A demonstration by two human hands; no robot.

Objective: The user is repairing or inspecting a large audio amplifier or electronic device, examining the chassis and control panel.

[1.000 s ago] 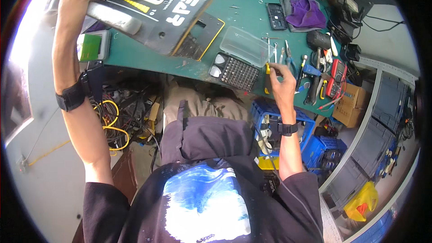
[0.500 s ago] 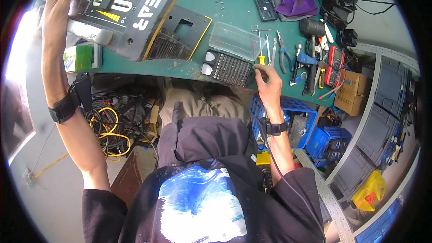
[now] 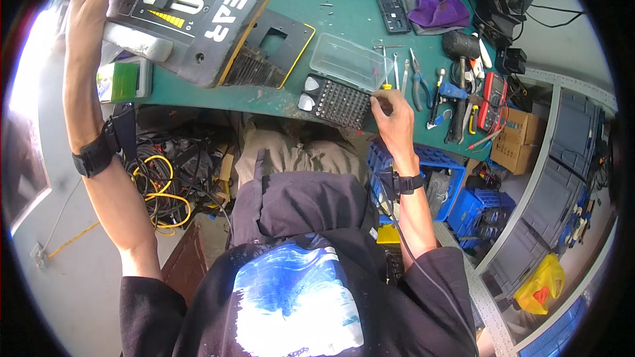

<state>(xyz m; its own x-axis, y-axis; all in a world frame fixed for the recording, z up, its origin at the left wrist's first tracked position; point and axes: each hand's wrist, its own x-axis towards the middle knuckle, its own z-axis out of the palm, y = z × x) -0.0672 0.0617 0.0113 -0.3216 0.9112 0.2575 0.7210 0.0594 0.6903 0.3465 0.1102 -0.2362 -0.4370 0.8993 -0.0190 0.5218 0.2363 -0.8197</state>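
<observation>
A black machine housing (image 3: pixel 192 20) with a printed panel and a slider stands tilted at the left of the bench. My left hand (image 3: pixel 89 0) lies along its left side with fingers stretched out; the fingertips reach the picture's upper edge. Near the bench's front edge sits a black bit set (image 3: pixel 340 104) with rows of small bits and two pale pieces at its left end. Its clear lid (image 3: pixel 348 59) lies just beyond. At the set's right end my right hand (image 3: pixel 395 116) is closed, thumb and forefinger together; what they hold is hidden.
A green workbench (image 3: pixel 218 98) carries wrenches, pliers (image 3: pixel 418 82), a mallet (image 3: pixel 459 46) and a red multimeter (image 3: pixel 491 100) at right. A purple cloth (image 3: pixel 436 5) lies at the back. Under the bench are blue crates (image 3: pixel 486 208) and tangled cables (image 3: pixel 162 185); grey bins (image 3: pixel 549 192) stand right.
My right hand has moved slightly left over the bit set's right end, and its fingers have drawn closer together. My left hand stays by the housing. The view has shifted slightly.
</observation>
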